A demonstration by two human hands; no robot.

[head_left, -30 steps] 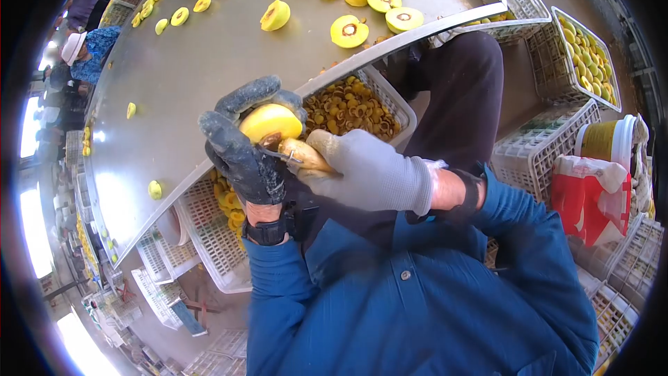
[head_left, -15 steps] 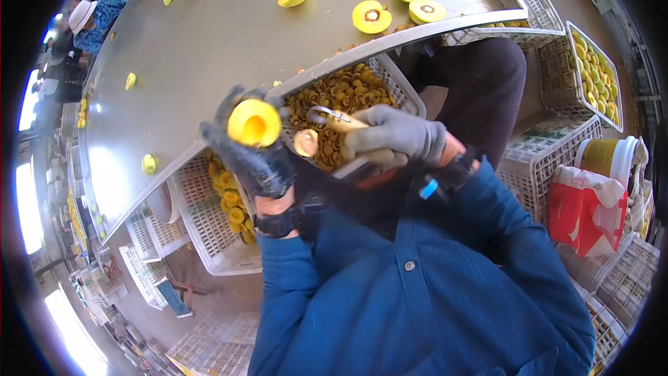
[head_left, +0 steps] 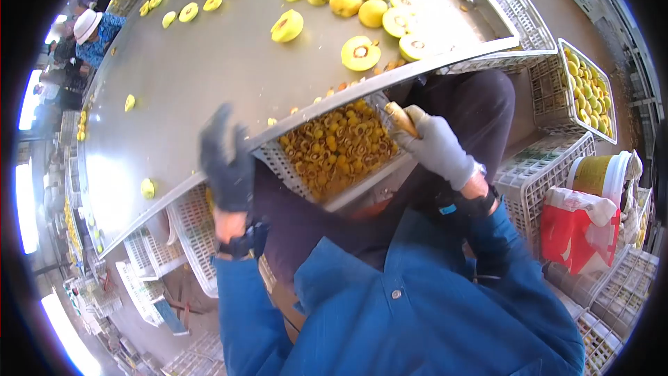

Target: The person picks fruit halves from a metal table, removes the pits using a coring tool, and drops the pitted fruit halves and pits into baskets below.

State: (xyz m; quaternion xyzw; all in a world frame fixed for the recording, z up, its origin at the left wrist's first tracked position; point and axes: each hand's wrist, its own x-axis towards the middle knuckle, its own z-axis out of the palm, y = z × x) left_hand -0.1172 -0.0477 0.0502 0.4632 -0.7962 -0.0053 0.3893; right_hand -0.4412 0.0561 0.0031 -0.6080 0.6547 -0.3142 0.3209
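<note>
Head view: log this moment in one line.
left hand: blurred, no fruit seen, near edge of table | right hand: gripping tan handle | crate: fruit pieces inside | table: whole fruit, halved fruit

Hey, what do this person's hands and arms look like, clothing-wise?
The left hand wears a dark, blackish glove, blurred here; the right hand wears a light grey glove. Both arms have long blue sleeves, with dark wristbands. A small bright blue patch shows at the right wrist.
</note>
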